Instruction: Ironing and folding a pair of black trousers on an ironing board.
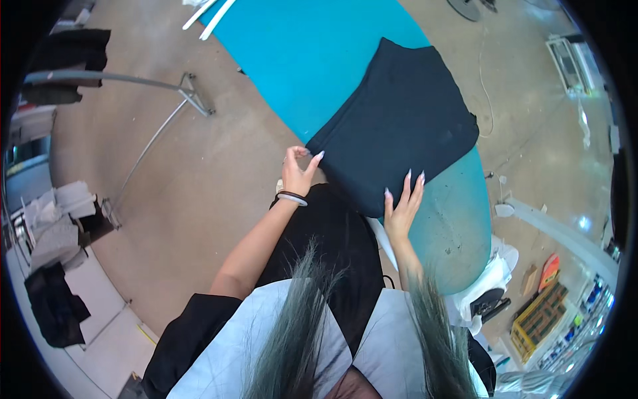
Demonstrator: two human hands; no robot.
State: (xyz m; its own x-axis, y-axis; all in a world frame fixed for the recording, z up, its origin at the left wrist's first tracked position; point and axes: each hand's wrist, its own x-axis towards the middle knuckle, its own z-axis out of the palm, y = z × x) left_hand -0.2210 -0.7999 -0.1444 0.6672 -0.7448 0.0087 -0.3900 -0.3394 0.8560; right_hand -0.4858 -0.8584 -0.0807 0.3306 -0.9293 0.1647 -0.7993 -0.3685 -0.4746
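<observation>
A dark navy or black cloth garment piece (398, 119) lies spread across a turquoise padded ironing board (319, 55). My left hand (298, 172) is at the cloth's near left corner, its thumb on top and its fingertips at the edge, apparently pinching it. My right hand (402, 209) rests on the cloth's near edge with fingers spread, gripping nothing. Part of the cloth hangs over the board's side towards my lap. What lies under the cloth is hidden.
White strips (212, 20) lie on the board's far end. A metal garment rack (149, 82) with dark clothes stands at the left. White cloth (481, 284) hangs below the board's rounded right end. A yellow crate (538, 319) sits at the lower right.
</observation>
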